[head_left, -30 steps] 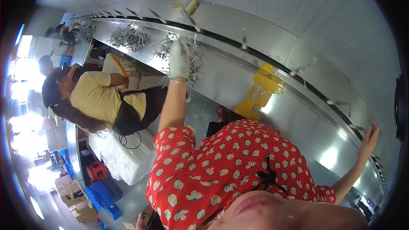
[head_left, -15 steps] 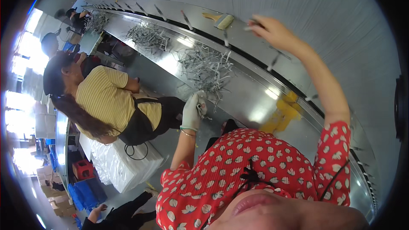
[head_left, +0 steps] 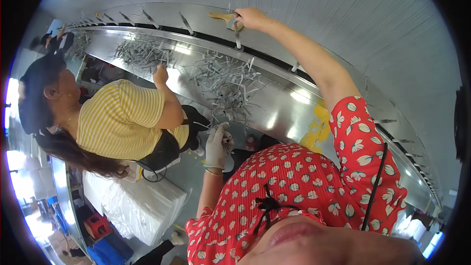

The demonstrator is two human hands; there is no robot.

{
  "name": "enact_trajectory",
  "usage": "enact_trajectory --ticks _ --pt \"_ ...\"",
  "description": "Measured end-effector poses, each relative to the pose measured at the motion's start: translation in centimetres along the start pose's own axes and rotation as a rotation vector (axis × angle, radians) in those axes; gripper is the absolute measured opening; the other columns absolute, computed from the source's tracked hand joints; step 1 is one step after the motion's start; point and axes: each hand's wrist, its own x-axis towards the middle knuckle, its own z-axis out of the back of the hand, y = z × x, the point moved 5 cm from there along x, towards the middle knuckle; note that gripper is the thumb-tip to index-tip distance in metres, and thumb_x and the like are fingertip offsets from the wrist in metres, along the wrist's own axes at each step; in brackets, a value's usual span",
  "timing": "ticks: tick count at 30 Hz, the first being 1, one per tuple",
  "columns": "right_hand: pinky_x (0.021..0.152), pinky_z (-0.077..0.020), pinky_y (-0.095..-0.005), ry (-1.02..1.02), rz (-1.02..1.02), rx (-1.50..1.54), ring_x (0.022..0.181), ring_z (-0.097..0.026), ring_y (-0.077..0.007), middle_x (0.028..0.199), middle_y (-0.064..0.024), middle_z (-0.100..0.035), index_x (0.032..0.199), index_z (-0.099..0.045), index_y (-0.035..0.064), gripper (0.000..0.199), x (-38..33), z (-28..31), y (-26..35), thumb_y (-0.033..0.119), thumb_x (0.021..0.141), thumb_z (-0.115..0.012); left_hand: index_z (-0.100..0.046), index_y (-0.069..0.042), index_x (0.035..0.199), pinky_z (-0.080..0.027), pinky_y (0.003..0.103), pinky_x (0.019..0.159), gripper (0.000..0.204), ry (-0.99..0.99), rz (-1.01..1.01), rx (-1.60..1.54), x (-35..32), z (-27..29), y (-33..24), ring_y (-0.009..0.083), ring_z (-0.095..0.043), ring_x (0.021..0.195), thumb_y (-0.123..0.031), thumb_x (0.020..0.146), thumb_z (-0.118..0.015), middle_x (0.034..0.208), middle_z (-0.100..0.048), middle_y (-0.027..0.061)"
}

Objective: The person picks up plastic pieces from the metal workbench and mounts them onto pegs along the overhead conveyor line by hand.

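My left hand (head_left: 216, 147), in a white glove, is closed around a few small grey pieces whose exact kind I cannot make out. It is just below a tangled pile of thin grey bent strips (head_left: 225, 81) on the metal ledge. My bare right hand (head_left: 251, 19) reaches far forward over the slotted rail. Its fingers pinch at the top of an upright peg (head_left: 238, 38); a thin grey piece sticks up by the fingertips. Right behind those fingers lies a flat brush with a yellow handle (head_left: 221, 16), partly hidden by the hand.
A row of pegs (head_left: 185, 23) runs along the curved rail. Yellow tape (head_left: 318, 130) marks the ledge. At left a co-worker in a yellow striped shirt (head_left: 122, 115) reaches into another grey pile (head_left: 140, 51). Behind them stands a plastic-wrapped white stack (head_left: 132, 206).
My right hand has moved left along the rail to a peg by the brush. The pegs have shifted. My left hand stays low, still closed. The co-worker now reaches into the farther pile.
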Motion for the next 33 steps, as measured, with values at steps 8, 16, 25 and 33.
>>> enact_trajectory --ticks 8,16,25,33 --pt "0.069 -0.0458 -0.0501 0.280 0.180 -0.262 0.082 -0.061 -0.0407 0.087 -0.0197 -0.063 0.098 -0.056 0.0053 0.016 -7.4 4.3 -3.2 0.020 0.091 -0.055 -0.061 -0.005 0.112 -0.042 0.021 0.050 0.028 -0.005 -0.010 0.161 0.6 -3.3 0.4 0.0081 -0.052 0.059 -0.026 0.099 -0.049 0.075 -0.056 -0.0004" --pt "0.069 -0.0453 -0.0451 0.307 -0.206 0.121 0.079 -0.061 -0.0382 0.083 -0.0182 -0.064 0.092 -0.057 0.0009 0.012 -18.1 9.5 -7.5 0.013 0.090 -0.056 -0.063 -0.007 0.110 -0.045 0.022 0.052 0.026 0.078 0.123 0.174 0.9 -7.9 1.3 0.0082 -0.054 0.057 -0.025 0.099 -0.047 0.073 -0.054 -0.0018" --pt "0.074 -0.0475 -0.0476 0.386 -0.123 -0.343 0.087 -0.059 -0.0407 0.090 -0.0211 -0.063 0.097 -0.057 0.0019 0.012 -27.2 8.4 -11.2 0.008 0.087 -0.056 -0.062 -0.005 0.115 -0.047 0.024 0.059 0.029 0.499 -0.736 0.767 3.6 -18.2 2.5 0.0082 -0.057 0.068 -0.025 0.095 -0.055 0.077 -0.059 -0.0009" --pt "0.084 -0.0495 -0.0391 0.073 -0.042 0.275 0.101 -0.062 -0.0302 0.106 -0.0141 -0.065 0.115 -0.058 0.0061 0.032 -37.7 10.2 2.2 0.020 0.087 -0.064 -0.062 0.001 0.112 -0.047 0.020 0.063 0.021 0.602 -0.131 0.335 0.5 -21.8 4.0 0.0059 -0.058 0.075 -0.006 0.095 -0.052 0.093 -0.059 0.0033"
